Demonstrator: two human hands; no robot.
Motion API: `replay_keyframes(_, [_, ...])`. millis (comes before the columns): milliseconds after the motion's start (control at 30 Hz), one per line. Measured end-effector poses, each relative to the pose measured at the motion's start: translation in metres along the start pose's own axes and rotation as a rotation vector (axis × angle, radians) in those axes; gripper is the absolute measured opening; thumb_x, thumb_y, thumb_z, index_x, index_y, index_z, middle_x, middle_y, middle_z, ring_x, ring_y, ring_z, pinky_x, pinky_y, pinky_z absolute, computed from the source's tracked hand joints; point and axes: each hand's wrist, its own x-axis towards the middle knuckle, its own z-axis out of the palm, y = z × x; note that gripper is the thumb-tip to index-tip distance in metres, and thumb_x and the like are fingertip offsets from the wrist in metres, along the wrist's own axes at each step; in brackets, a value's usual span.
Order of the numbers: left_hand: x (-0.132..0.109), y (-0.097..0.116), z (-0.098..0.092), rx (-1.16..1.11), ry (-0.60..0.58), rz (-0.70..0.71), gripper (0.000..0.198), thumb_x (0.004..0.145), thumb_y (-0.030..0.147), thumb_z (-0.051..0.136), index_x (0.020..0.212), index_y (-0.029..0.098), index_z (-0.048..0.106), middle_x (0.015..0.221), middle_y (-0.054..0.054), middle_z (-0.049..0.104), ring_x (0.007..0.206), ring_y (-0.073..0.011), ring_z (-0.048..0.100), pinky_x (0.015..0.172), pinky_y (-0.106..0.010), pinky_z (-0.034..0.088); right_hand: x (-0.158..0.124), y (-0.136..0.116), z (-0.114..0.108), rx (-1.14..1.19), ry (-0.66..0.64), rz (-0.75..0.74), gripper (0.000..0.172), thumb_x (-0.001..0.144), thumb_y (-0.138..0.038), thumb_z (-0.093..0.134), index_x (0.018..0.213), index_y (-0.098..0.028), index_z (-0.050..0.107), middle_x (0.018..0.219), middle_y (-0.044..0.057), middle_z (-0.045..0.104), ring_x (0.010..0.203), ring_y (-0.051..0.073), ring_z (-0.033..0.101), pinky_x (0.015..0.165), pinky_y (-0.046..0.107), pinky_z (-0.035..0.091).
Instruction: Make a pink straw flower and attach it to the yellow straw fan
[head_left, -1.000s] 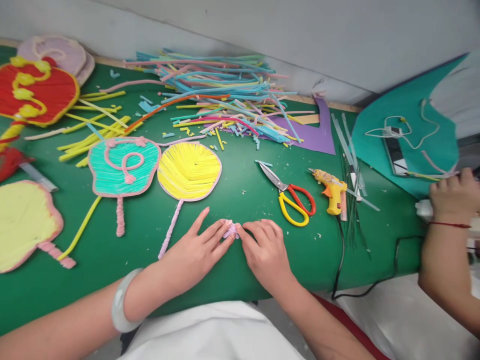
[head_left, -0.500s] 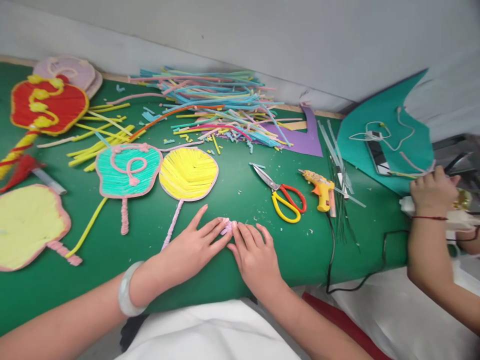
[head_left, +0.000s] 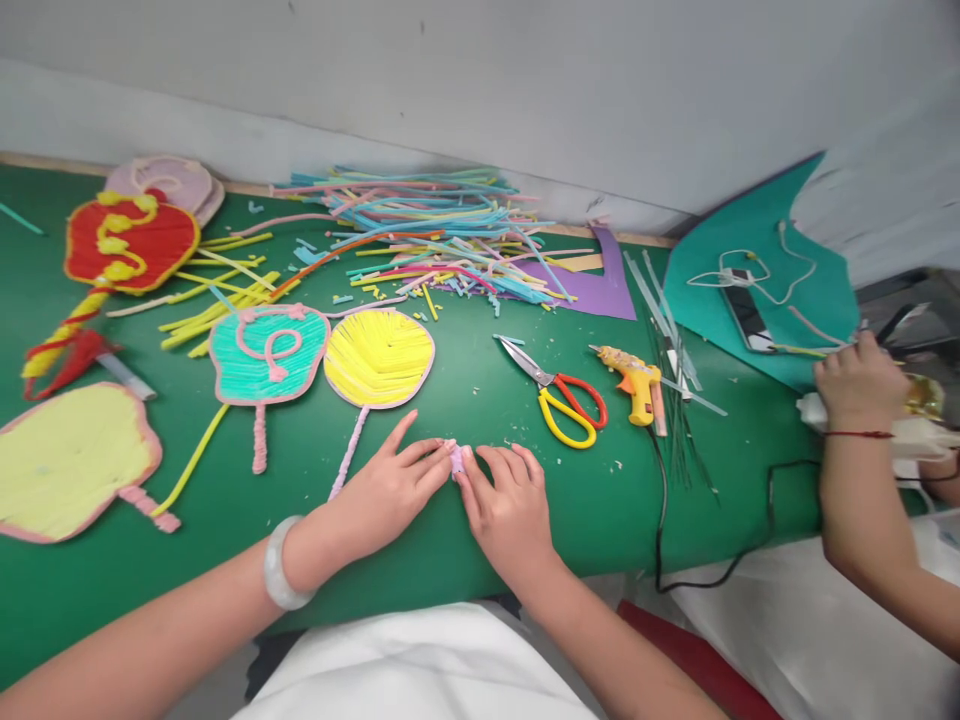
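Note:
A small lilac piece, apparently bent pipe cleaner (head_left: pixel 457 461), is pinched between the fingertips of my left hand (head_left: pixel 397 490) and my right hand (head_left: pixel 510 505), just above the green table. My fingers cover much of it. Left of my hands lies a round yellow fan (head_left: pixel 379 357) with a lilac wrapped handle (head_left: pixel 349 452), whose lower end my left hand hides. Beside it is a teal fan (head_left: pixel 259 380) with a pink curl and handle. Scissors (head_left: pixel 559 390) with red and yellow handles lie partly open to the right, and a yellow glue gun (head_left: pixel 634 383) is beyond them.
A heap of coloured pipe cleaners (head_left: pixel 442 225) lies along the wall on purple sheet (head_left: pixel 619 285). Red (head_left: pixel 165 240) and pale yellow (head_left: pixel 75 460) fans are at left. At right are wires (head_left: pixel 684 440), a teal sheet (head_left: pixel 697 290), a phone (head_left: pixel 750 315) and another person's hand (head_left: pixel 859 385).
Both hands stay together, and the lilac piece has been turned slightly between the fingertips. The whole view has shifted a little, with the left-side fans appearing further right and lower.

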Motion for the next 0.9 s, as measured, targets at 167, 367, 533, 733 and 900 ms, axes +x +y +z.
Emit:
replay_keyframes(167, [0.0012,-0.0008,0.0011,-0.021,0.058,0.025,0.028,0.095,0.007,0.044,0.117,0.01,0.061,0.12,-0.014,0.069,0.113,-0.0248,0.063,0.117,-0.064,0.021,-0.0002,-0.001,0.0029,0.008,0.04,0.016,0.018,0.095,-0.024,0.057,0.108,-0.019,0.069,0.099,0.006,0.072,0.093,0.02,0.06,0.099,0.04,0.037])
replay_keyframes(367, [0.0017,-0.0015,0.0002,-0.019,0.063,0.036,0.026,0.093,0.006,0.047,0.114,0.009,0.062,0.117,-0.014,0.07,0.112,-0.0247,0.062,0.117,-0.061,0.025,0.0014,0.0006,0.0026,0.027,0.042,-0.001,0.017,0.095,-0.024,0.057,0.107,-0.019,0.069,0.098,0.006,0.072,0.093,0.02,0.06,0.1,0.041,0.036])
replay_keyframes(533, [0.0034,-0.0016,-0.001,0.012,0.054,0.052,0.022,0.094,0.008,0.048,0.111,0.01,0.062,0.115,-0.014,0.071,0.111,-0.0251,0.062,0.115,-0.061,0.029,0.003,0.0017,0.0022,0.015,0.032,-0.02,0.016,0.094,-0.025,0.059,0.106,-0.02,0.069,0.097,0.005,0.072,0.092,0.019,0.061,0.101,0.041,0.035])
replay_keyframes(733, [0.0044,-0.0021,-0.0025,0.024,0.037,0.073,0.022,0.094,0.009,0.047,0.111,0.011,0.061,0.114,-0.013,0.071,0.113,-0.0252,0.061,0.114,-0.06,0.033,0.0037,0.0019,0.0021,-0.004,0.031,-0.035,0.015,0.095,-0.025,0.058,0.105,-0.02,0.069,0.096,0.005,0.072,0.091,0.019,0.06,0.101,0.041,0.034])
replay_keyframes(900, [0.0045,-0.0015,-0.003,0.038,0.034,0.08,0.022,0.093,0.008,0.049,0.111,0.009,0.061,0.113,-0.014,0.07,0.112,-0.0265,0.061,0.113,-0.06,0.035,0.0046,0.0024,0.0016,-0.012,0.02,-0.051,0.015,0.095,-0.025,0.059,0.104,-0.019,0.069,0.095,0.005,0.072,0.091,0.018,0.06,0.103,0.041,0.033])
